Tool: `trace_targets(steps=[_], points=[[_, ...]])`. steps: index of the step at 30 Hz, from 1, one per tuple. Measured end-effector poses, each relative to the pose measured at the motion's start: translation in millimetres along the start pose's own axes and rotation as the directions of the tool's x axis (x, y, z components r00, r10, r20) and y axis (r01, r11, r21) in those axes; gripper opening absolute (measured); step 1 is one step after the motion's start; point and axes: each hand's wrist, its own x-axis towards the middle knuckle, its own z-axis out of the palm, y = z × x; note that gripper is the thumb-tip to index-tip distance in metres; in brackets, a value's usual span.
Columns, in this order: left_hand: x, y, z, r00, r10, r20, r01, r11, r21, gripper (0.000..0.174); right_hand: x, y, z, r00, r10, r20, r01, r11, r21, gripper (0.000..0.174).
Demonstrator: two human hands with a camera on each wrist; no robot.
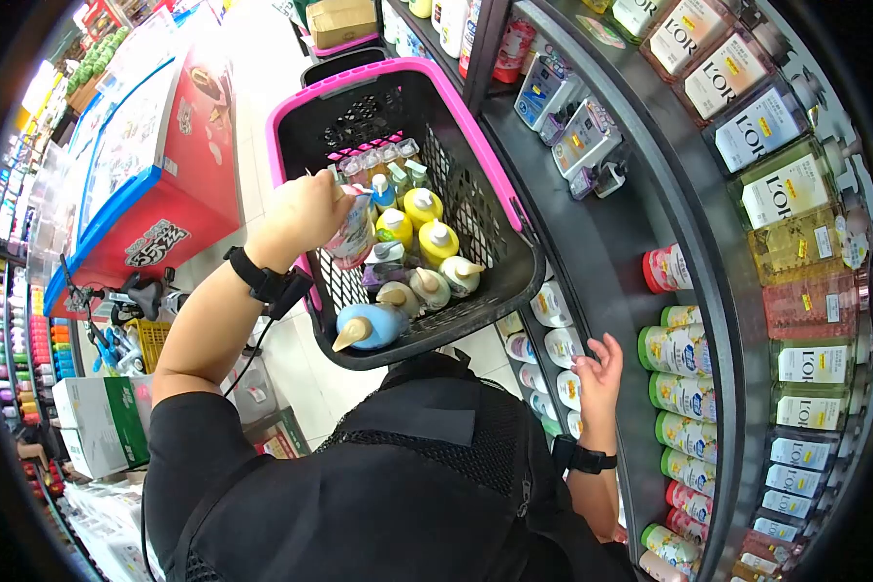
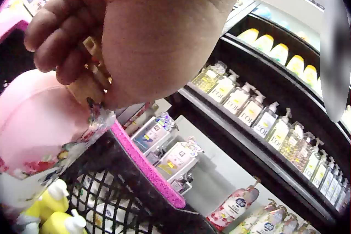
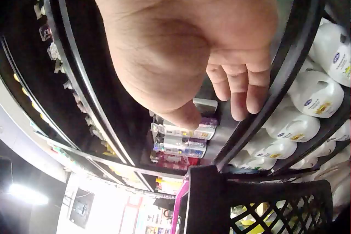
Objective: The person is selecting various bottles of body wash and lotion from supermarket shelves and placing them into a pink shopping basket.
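Note:
My left hand (image 1: 306,213) grips the top of a pink floral bottle (image 1: 351,238) over the black basket with a pink rim (image 1: 279,112). From the left wrist, curled fingers (image 2: 71,61) hold the bottle's tan top, its pink body (image 2: 33,113) hanging below. Inside the basket stand several yellow bottles (image 1: 438,240), a blue bottle with a cream pump (image 1: 383,325), pale pump bottles and a row of clear-capped bottles. My right hand (image 1: 599,378) is beside the shelf edge, fingers apart and slightly bent, holding nothing; the right wrist view shows its palm (image 3: 186,31) and relaxed fingers.
Shelves on the right hold pump bottles (image 1: 786,189), floral bottles (image 1: 679,349) and two boxed sets (image 1: 587,138). White jugs (image 3: 310,99) stand on a lower shelf. A red and blue freezer (image 1: 189,145) is at the left, with white-and-green cartons (image 1: 97,417) below it.

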Motion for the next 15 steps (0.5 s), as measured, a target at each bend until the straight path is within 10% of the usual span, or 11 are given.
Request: trace_targets(steps=[15], points=[[5, -1, 49, 0.931, -0.288, 0.226, 0.273, 0.957, 0.094, 0.047, -19, 11, -24, 0.996, -0.016, -0.082, 0.018, 1.0, 0.024, 0.061]])
